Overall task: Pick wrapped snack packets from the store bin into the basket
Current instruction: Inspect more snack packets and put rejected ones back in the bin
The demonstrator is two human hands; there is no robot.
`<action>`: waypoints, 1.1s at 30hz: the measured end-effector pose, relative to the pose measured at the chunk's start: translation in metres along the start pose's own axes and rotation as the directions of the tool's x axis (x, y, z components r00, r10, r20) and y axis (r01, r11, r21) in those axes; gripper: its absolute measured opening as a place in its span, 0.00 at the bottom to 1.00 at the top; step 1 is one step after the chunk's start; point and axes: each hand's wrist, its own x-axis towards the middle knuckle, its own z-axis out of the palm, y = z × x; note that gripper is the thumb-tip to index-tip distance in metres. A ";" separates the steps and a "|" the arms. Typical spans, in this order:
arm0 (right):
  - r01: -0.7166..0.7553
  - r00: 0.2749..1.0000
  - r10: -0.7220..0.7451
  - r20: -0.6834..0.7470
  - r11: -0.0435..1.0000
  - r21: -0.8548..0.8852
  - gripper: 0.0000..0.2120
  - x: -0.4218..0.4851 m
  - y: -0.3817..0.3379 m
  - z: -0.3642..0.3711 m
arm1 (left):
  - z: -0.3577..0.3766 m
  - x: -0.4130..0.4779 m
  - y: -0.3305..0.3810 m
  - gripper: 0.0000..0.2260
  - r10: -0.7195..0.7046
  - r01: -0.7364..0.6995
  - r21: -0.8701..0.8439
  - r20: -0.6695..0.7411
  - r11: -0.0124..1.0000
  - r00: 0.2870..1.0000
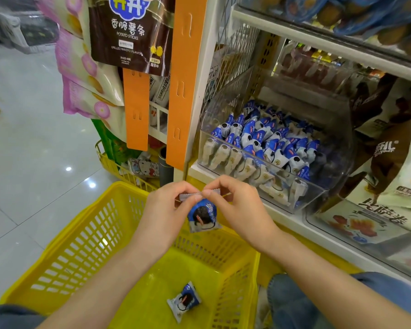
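packet (203, 216) pinched by top seam, left hand (166, 210) and right hand (237, 207) fingers clamped | hung below fingertips over basket (81, 236) | second packet (184, 301) on basket floor

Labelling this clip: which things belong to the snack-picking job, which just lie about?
Job: blue-and-white wrapped packet pinched by left hand and right hand; second packet in yellow plastic basket; clear plastic bin.
Lying about: brown potato-stick bag; orange card strips.
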 end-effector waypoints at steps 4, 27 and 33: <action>0.022 0.999 -0.023 -0.041 1.000 -0.012 0.05 0.001 -0.002 -0.002 | 0.001 0.004 -0.002 0.12 -0.104 0.107 -0.102 0.037 0.989 0.994; 0.277 0.961 -0.274 0.042 0.944 -0.182 0.07 -0.007 -0.003 0.000 | -0.005 0.010 0.002 0.08 -0.500 0.529 -0.578 0.226 0.622 0.836; -0.267 0.956 0.291 -0.041 0.919 0.290 0.11 0.004 -0.002 -0.001 | 0.000 0.007 0.005 0.05 -0.340 0.381 -0.458 0.173 0.803 0.924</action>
